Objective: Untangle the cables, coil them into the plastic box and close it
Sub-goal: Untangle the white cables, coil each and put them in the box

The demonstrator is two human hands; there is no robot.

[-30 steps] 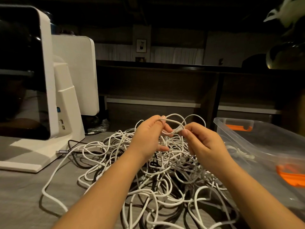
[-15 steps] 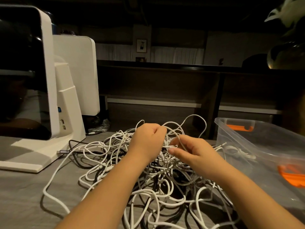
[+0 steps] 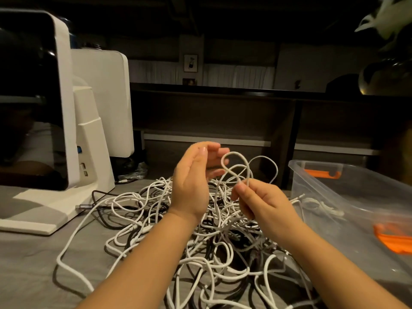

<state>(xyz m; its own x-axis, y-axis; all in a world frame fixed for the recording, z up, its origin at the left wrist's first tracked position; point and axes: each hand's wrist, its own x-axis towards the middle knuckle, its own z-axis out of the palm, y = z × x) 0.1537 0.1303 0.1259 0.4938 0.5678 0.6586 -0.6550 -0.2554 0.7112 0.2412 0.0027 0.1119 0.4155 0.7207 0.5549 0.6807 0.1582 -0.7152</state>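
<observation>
My left hand has let go, fingers spread; right hand now lifts a pinched cable loop; its ends vanish in the tangle.

Both forearms are bare to the frame edge, with short, unpainted nails.

A dim room: grey tabletop, dark wooden shelving behind, framed picture on the wall.

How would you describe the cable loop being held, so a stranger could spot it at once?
Find the white cable pile on the grey table. Above its far side, the right hand pinches a loop. It alone stands upright, clear of the tangle.
</observation>
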